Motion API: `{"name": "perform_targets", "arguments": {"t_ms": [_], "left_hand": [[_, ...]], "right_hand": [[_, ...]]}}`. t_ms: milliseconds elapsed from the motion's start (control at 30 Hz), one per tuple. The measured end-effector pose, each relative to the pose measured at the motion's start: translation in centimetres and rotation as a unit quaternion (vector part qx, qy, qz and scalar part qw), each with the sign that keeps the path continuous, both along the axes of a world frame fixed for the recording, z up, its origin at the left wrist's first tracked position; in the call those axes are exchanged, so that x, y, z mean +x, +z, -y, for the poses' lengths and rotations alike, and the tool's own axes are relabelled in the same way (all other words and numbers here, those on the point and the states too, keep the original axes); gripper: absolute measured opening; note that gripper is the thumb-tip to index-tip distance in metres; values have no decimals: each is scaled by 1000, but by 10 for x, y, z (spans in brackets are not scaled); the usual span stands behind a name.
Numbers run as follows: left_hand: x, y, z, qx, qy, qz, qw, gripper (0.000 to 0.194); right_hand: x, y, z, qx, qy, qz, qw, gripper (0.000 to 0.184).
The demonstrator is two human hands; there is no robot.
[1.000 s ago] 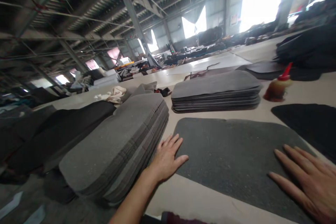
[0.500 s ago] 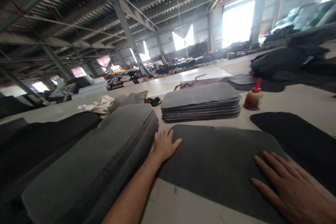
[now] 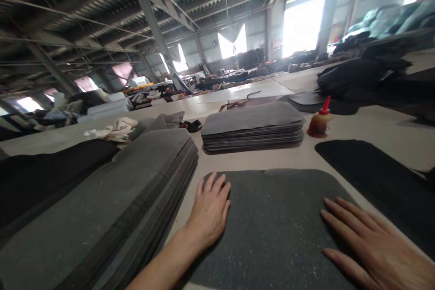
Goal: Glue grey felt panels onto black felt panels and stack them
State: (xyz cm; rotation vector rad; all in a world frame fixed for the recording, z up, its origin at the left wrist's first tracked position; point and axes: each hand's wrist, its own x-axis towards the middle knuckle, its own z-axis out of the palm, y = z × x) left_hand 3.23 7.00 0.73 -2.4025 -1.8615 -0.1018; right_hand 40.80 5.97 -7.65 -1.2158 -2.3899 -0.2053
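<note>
A dark grey felt pad [image 3: 275,222] with rounded corners lies flat on the table in front of me. My left hand [image 3: 209,210] rests open and flat on its left edge, fingers pointing away from me. My right hand [image 3: 370,247] lies open on the pad's right part, fingers spread toward the left. Neither hand holds anything.
A thick stack of grey pads [image 3: 112,208] lies to the left and a lower stack [image 3: 253,127] beyond. A glue bottle with a red cap [image 3: 319,120] stands to its right. A black pad [image 3: 377,176] lies at right. White cloth [image 3: 113,130] and dark heaps lie farther back.
My left hand has slid from the pad's far left corner toward me and now lies further onto the pad. My right hand stays flat on the right side. The view has dipped lower.
</note>
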Motion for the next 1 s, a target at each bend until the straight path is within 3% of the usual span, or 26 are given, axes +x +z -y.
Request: {"name": "perform_targets", "arguments": {"t_ms": [100,167,233,367,500,800,1000], "left_hand": [[32,8,-21,-19,-171,75,982,46],[51,3,-41,-31,-225,96,969,45],[65,-7,-57,-35,-233,102,966,41],[72,-28,-68,-33,-206,119,971,50],[69,-35,-66,-43,-191,134,971,56],[65,-36,-69,-55,-149,155,975,69],[52,-35,-77,-78,-74,149,983,102]], "right_hand": [[-26,48,-20,3,77,47,996,41],[-50,75,-42,-31,113,40,992,34],[-71,84,-66,-86,129,22,988,33],[-87,56,-101,-88,100,1,991,37],[-85,26,-107,-59,61,27,996,42],[-79,14,-109,-38,42,54,997,50],[-77,8,-111,-35,17,72,997,58]]}}
